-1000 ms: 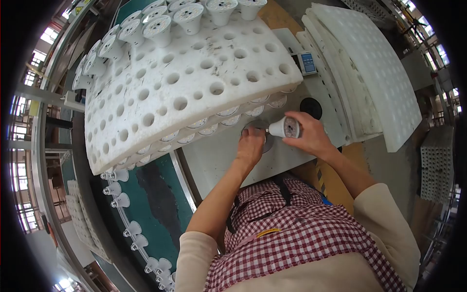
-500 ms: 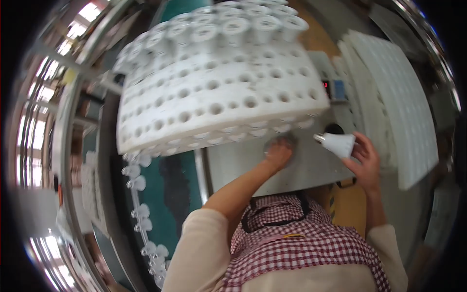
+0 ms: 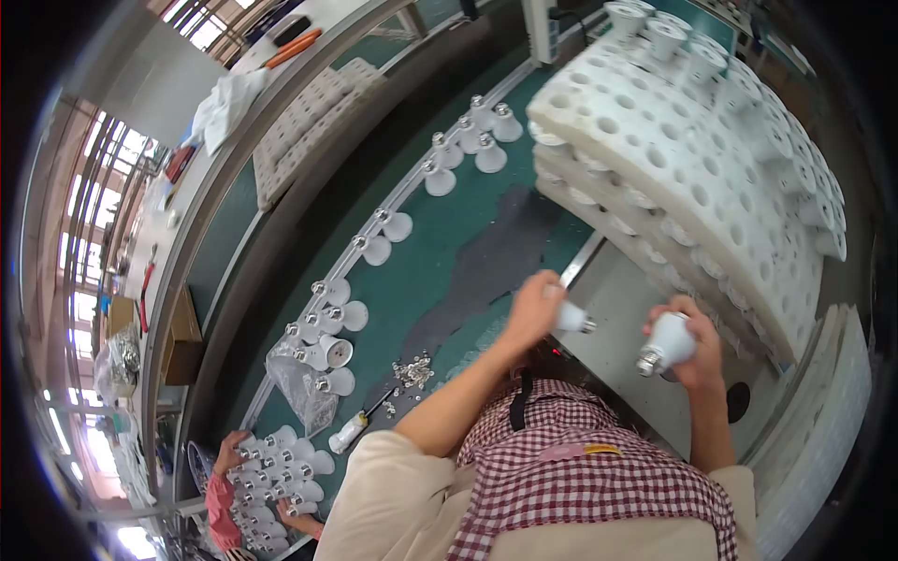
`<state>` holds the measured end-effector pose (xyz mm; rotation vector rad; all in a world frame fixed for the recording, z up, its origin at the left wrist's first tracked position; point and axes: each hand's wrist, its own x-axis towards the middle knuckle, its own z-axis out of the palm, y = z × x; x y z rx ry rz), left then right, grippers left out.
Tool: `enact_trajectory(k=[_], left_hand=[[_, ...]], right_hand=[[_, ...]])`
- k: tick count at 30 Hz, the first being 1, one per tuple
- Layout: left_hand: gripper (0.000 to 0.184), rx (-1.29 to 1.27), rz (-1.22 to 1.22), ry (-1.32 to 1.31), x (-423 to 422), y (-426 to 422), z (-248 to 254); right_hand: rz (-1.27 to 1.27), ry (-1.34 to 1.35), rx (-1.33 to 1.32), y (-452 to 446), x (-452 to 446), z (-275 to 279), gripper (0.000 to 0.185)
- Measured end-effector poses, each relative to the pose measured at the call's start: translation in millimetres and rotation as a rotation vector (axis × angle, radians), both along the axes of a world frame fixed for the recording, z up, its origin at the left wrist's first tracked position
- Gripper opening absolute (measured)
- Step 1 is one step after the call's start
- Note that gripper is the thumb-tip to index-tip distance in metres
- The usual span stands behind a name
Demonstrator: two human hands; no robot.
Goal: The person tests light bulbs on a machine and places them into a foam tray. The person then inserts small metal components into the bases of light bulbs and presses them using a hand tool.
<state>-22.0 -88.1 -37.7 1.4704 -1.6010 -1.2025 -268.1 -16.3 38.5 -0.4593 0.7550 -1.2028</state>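
My left hand [image 3: 535, 307] is closed around a white bulb housing [image 3: 572, 318], its metal screw cap pointing right, above the edge between the green belt and the grey table. Further right, my right hand [image 3: 697, 344] grips a second white bulb housing [image 3: 670, 342] by its wide body, with the screw cap pointing down and left. The two housings are apart. Behind them stand stacked white foam trays [image 3: 655, 140]; funnel-shaped bulb housings [image 3: 790, 173] sit in holes of the top one.
On the green belt [image 3: 412, 280] are rows of bulb housings [image 3: 374, 249], a plastic bag [image 3: 304, 393], small metal parts [image 3: 412, 371] and a screwdriver [image 3: 348, 432]. A co-worker's hands [image 3: 229, 453] touch clustered housings at the lower left. More foam trays [image 3: 313, 122] lie beyond.
The view has swung left towards the belt. My left hand has come off the table and now holds a housing. My right hand still holds one, now with its cap pointing down.
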Motion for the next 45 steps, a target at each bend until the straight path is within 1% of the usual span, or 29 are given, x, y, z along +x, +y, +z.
enact_trajectory(k=[1,3,4,5,7,8,9,11,12,13,15,16,17,19,20,21,22,23,25,27,31,33,35,37,39,40,42,43,45], left_hand=[[0.016,0.034,0.182,0.011,19,0,17],[0.016,-0.024,0.37,0.0,88,-6,0],[0.016,-0.058,0.447,-0.069,124,-10,-8],[0.024,-0.089,0.544,-0.035,159,-14,-4],[0.051,-0.028,0.714,-0.052,202,-31,-3],[0.062,-0.001,0.736,-0.151,221,-39,-6],[0.062,0.001,0.744,-0.142,238,-50,-12],[0.065,0.007,0.758,-0.414,263,-74,-33],[0.059,-0.072,0.708,-0.514,270,-82,-26],[0.059,-0.072,0.71,-0.509,274,-87,-24],[0.049,0.167,0.629,-0.32,281,-94,-17],[0.039,0.124,0.587,-0.301,284,-92,-22],[0.039,0.125,0.583,-0.299,284,-89,-24],[0.036,0.201,0.442,0.115,281,-76,-16],[0.033,0.29,0.434,0.271,271,-68,-14],[0.031,0.381,0.425,0.429,255,-59,1],[0.035,0.414,0.335,0.505,247,-52,8],[0.035,0.423,0.335,0.508,240,-47,8],[0.039,0.445,0.269,0.746,229,-41,7],[0.042,0.484,0.243,0.786,227,-43,16],[0.047,0.502,0.077,0.796,218,-55,23],[0.051,0.521,0.021,0.807,217,-66,26],[0.06,0.503,-0.036,0.748,230,-78,25],[0.065,0.47,0.301,0.471,255,-99,9],[0.066,0.169,0.42,-0.193,276,-116,-14],[0.066,0.167,0.398,-0.19,283,-125,-28],[0.064,-0.174,0.226,-0.715,286,-148,-51],[0.064,-0.192,0.196,-0.698,283,-157,-48],[0.058,-0.124,-0.026,-0.58,267,-166,-41]], right_hand=[[0.076,0.002,0.018,-22,10,-2,0.024],[0.246,0.009,0.02,-56,50,-8,0.015],[0.295,0.087,0.02,-71,70,-7,0.013],[0.325,0.17,0.022,-77,100,-3,0.011],[0.393,0.151,0.068,-99,131,-11,0.01],[0.433,0.172,0.052,-108,145,-15,0.01],[0.469,0.195,0.036,-115,159,-17,0.011],[0.534,0.271,0.035,-126,185,-15,0.013],[0.556,0.293,0.048,-128,202,-11,0.017],[0.557,0.298,0.047,-134,212,-15,0.017],[0.623,0.415,0.037,-144,224,-21,0.015],[0.658,0.434,0.021,-149,228,-29,0.029],[0.655,0.436,0.023,-154,232,-32,0.029],[0.677,0.518,0.031,-157,246,-32,0.05],[0.724,0.516,0.042,-161,251,-40,0.064],[0.725,0.515,0.053,-162,257,-47,0.064],[0.72,0.416,0.067,-161,261,-52,0.066],[0.712,0.318,0.079,-161,265,-56,0.067],[0.716,0.235,0.121,-161,264,-56,0.066],[0.709,0.257,-0.007,-162,257,-62,0.066],[0.657,0.286,-0.069,-158,243,-60,0.064],[0.524,0.304,-0.125,-156,238,-59,0.063],[0.456,0.279,-0.078,-153,226,-59,0.062],[0.372,0.22,-0.028,-148,204,-55,0.061],[0.302,0.229,-0.031,-139,176,-60,0.062],[0.267,0.26,-0.024,-133,164,-60,0.062],[0.233,0.305,0.001,-118,137,-61,0.061],[0.218,0.343,0.023,-109,122,-61,0.06],[0.119,0.428,0.019,-86,88,-50,0.061]])
